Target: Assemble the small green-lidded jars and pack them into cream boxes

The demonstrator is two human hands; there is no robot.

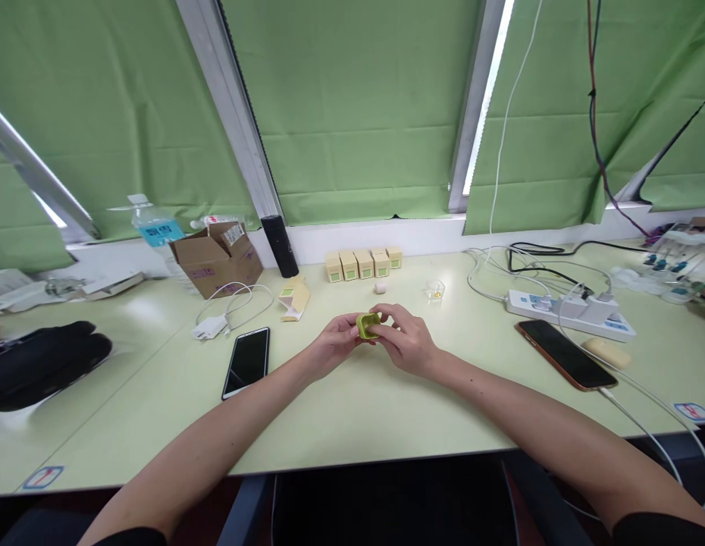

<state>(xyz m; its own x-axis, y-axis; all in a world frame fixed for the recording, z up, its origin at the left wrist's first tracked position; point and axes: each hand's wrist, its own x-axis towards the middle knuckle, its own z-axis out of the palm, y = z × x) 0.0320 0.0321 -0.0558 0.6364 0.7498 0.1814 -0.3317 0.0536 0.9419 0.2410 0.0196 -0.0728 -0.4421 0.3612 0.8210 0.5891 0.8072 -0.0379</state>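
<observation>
Between my hands, above the middle of the table, is a small yellow-green container [366,324] with its hollow inside facing me. My left hand [339,336] grips it from the left side, thumb at the rim. On the other side my right hand [406,338] holds it, with a finger at or inside the opening; the fingertip's exact place is hard to make out. Just beyond the hands lie a small pinkish-white cylinder [380,288] and a clear plastic piece [435,290] with something yellow in it. An opened cream paper box [294,298] lies to the left.
Several small cream boxes [364,265] stand in a row near the wall. A phone [247,362] and white charger [210,327] lie left, by a cardboard box [217,259] and black cylinder [280,246]. Rightward are a power strip [569,313], cables and another phone [565,354].
</observation>
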